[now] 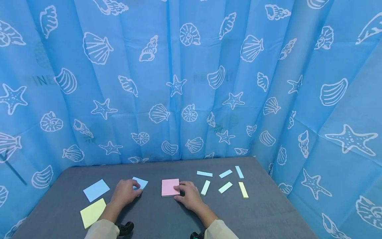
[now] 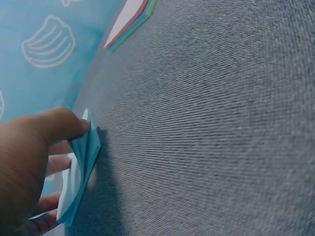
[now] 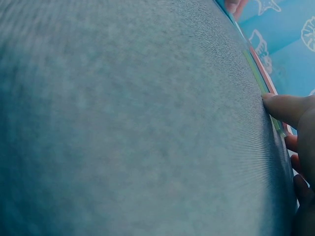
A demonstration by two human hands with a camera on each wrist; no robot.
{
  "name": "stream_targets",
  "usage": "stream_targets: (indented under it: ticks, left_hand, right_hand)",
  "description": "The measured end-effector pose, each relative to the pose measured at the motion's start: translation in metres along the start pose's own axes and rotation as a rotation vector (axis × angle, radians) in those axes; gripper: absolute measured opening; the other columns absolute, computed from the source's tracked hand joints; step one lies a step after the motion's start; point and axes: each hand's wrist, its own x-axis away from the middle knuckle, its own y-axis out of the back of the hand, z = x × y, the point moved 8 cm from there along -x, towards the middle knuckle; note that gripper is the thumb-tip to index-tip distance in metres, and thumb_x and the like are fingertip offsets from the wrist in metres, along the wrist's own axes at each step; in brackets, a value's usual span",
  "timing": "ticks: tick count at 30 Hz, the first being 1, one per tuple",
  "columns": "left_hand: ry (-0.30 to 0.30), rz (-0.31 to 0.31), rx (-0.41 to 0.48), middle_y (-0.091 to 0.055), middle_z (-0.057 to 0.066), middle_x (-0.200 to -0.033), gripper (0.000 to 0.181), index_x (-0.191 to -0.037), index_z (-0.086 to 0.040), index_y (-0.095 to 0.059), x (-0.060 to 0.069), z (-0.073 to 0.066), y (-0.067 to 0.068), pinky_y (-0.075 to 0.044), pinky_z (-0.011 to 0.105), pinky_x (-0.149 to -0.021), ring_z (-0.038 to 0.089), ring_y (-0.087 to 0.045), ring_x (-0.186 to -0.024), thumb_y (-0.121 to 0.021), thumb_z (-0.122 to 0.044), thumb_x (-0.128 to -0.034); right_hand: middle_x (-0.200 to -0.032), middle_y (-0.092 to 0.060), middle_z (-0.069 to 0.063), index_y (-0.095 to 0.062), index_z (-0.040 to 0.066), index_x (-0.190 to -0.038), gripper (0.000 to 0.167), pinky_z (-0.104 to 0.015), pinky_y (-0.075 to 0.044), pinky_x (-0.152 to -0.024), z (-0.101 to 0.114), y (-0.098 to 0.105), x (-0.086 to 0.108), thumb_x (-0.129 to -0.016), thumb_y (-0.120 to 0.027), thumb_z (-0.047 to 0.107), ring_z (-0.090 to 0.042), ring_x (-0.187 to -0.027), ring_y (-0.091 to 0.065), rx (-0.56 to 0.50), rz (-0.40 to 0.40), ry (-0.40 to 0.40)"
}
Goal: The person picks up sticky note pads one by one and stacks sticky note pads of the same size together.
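The person has two bare hands, a left hand (image 1: 126, 192) and a right hand (image 1: 190, 197). Well behind the fingers (image 2: 64, 120), each arm goes into a sleeve. The left sleeve (image 1: 102, 229) is pale cream, and the right sleeve (image 1: 220, 229) is the same colour. Both look plain and a bit loose. On the thumb side, near the left cuff, is a small black wrist gadget (image 1: 126, 228) with rounded edges. Behind the right fingers is another black gadget (image 1: 197, 235), with a little green on it.
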Motion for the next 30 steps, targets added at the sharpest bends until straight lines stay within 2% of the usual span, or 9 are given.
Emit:
stream_targets:
  ticks: [7,11,16,20,27,30]
  left_hand:
    - [-0.009,0.03,0.017,-0.068,0.004,-0.096,0.016,-0.091,-0.015,-0.076,0.005,-0.005,0.006,-0.043,0.056,-0.086,0.032,-0.055,-0.097,-0.079,-0.027,-0.0805]
    - [-0.011,0.028,-0.029,-0.067,0.004,-0.098,0.027,-0.092,-0.016,-0.075,0.007,-0.007,0.006,-0.043,0.056,-0.084,0.032,-0.055,-0.094,-0.081,-0.038,-0.0773]
    - [-0.013,0.028,-0.059,-0.065,0.008,-0.108,0.039,-0.096,-0.017,-0.076,0.009,-0.011,0.004,-0.045,0.055,-0.085,0.034,-0.054,-0.099,-0.082,-0.047,-0.0719]
    - [-0.04,0.035,-0.061,-0.063,0.01,-0.107,0.039,-0.1,-0.016,-0.077,0.01,-0.014,0.001,-0.047,0.054,-0.084,0.033,-0.055,-0.099,-0.083,-0.042,-0.072]
    - [-0.076,0.041,-0.028,-0.059,0.006,-0.097,0.033,-0.101,-0.011,-0.077,0.009,-0.016,-0.001,-0.05,0.05,-0.082,0.027,-0.059,-0.093,-0.083,-0.03,-0.0748]
    - [-0.093,0.036,-0.067,-0.059,0.005,-0.096,0.031,-0.1,-0.013,-0.077,0.008,-0.016,-0.001,-0.049,0.05,-0.082,0.026,-0.058,-0.092,-0.083,-0.032,-0.0755]
  right_hand:
    - [-0.126,-0.06,-0.007,-0.071,0.015,-0.119,0.036,-0.049,-0.039,-0.099,0.0,-0.001,0.0,-0.085,-0.076,0.025,-0.028,-0.121,-0.049,0.008,0.009,-0.011]
    - [-0.126,-0.06,-0.006,-0.071,0.016,-0.12,0.036,-0.049,-0.039,-0.099,-0.001,-0.002,0.0,-0.085,-0.076,0.025,-0.027,-0.121,-0.049,0.005,0.01,-0.022]
    - [-0.126,-0.06,-0.006,-0.071,0.016,-0.12,0.036,-0.049,-0.039,-0.099,-0.003,-0.002,0.0,-0.085,-0.076,0.024,-0.027,-0.121,-0.049,0.002,0.005,-0.027]
    - [-0.126,-0.06,-0.006,-0.071,0.016,-0.12,0.036,-0.049,-0.039,-0.099,-0.005,-0.003,0.0,-0.085,-0.076,0.025,-0.027,-0.121,-0.049,0.007,0.006,-0.03]
    - [-0.126,-0.06,-0.005,-0.071,0.017,-0.121,0.037,-0.049,-0.039,-0.099,-0.005,-0.004,0.0,-0.085,-0.076,0.026,-0.027,-0.122,-0.048,0.013,0.008,-0.035]
    - [-0.126,-0.06,-0.006,-0.07,0.016,-0.121,0.037,-0.049,-0.039,-0.099,-0.003,-0.004,0.0,-0.085,-0.076,0.025,-0.027,-0.122,-0.048,0.011,0.009,-0.029]
